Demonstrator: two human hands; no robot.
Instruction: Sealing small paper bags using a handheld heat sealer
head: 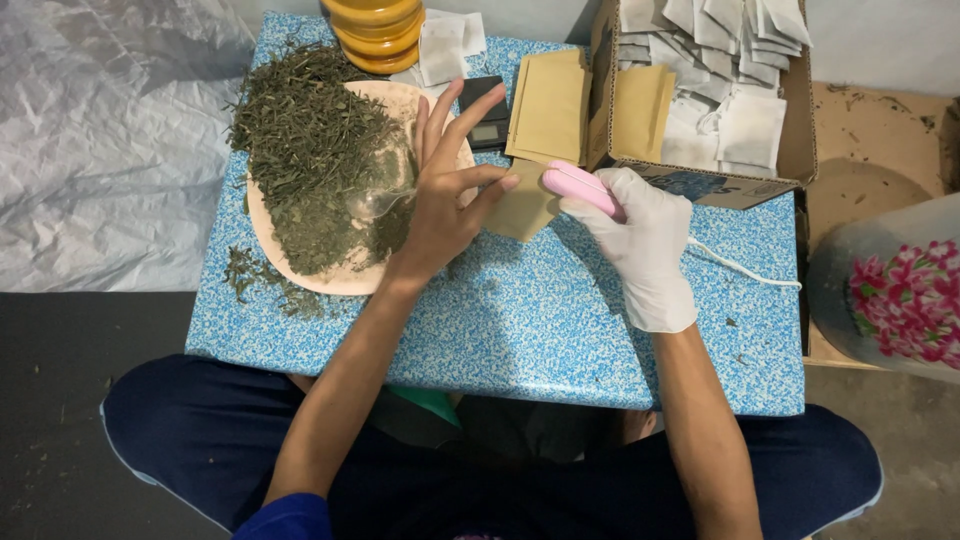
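My bare left hand (pixel 445 190) pinches a small brown paper pouch (pixel 522 205) between thumb and forefinger, its other fingers spread over the plate's edge. My right hand (pixel 640 240), in a white glove, grips a pink corded hand-held device (pixel 580 187) whose tip meets the pouch. A white cord (pixel 745 268) trails right from it. A clear plastic spoon (pixel 375 203) lies in dried green leaves (pixel 310 150) heaped on a pale round plate (pixel 330 283).
The small table has a blue speckled top (pixel 520 320). Behind are a stack of brown pouches (pixel 548 105), a small black scale (pixel 487 120), yellow lids (pixel 375 30) and a cardboard box (pixel 790 150) of white filter bags. A flowered container (pixel 900 290) stands right.
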